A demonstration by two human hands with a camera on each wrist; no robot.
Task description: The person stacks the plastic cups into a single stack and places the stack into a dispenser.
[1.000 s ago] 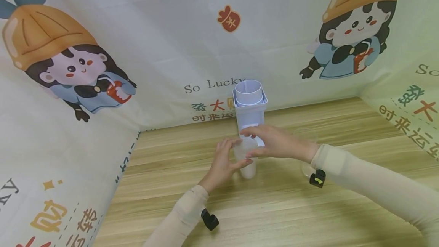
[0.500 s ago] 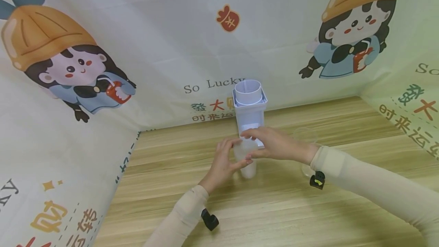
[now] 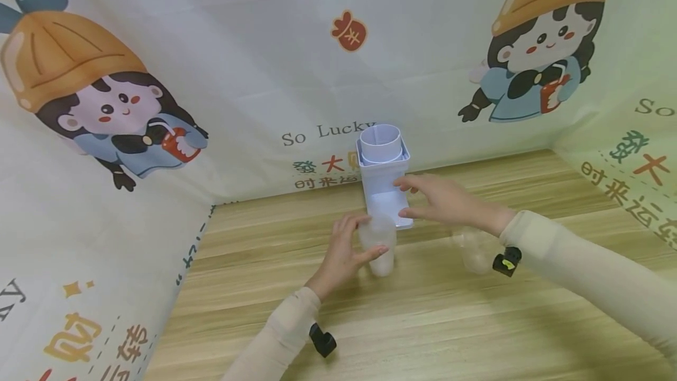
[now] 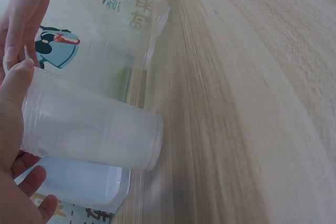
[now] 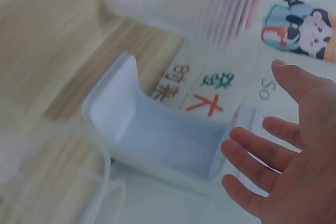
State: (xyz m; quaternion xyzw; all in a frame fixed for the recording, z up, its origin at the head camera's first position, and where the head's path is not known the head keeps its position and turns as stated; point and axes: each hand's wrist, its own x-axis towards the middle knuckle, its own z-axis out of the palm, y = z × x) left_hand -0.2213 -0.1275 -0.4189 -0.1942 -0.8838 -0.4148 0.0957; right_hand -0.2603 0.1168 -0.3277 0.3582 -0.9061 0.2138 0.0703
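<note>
A stack of translucent plastic cups [image 3: 382,247] stands upright on the table, its nested rims showing in the right wrist view [image 5: 173,4]. My left hand [image 3: 342,254] grips it near the rims, thumb on the near side [image 4: 16,129]. My right hand [image 3: 446,201] is off the stack, fingers spread and holding nothing [image 5: 294,150], beside a pale blue-white holder [image 3: 385,178] with a round tube at its top. The holder stands just behind the cups; whether the right fingertips touch it I cannot tell.
Clear plastic items [image 3: 476,249] lie on the wooden table [image 3: 423,322] below the right forearm; their exact shape is hard to tell. A printed cloth [image 3: 254,63] rises behind the holder and along both sides.
My right hand has let go of the cup stack and moved right and slightly away toward the holder. My left hand keeps its grip, and the stack has barely moved.
</note>
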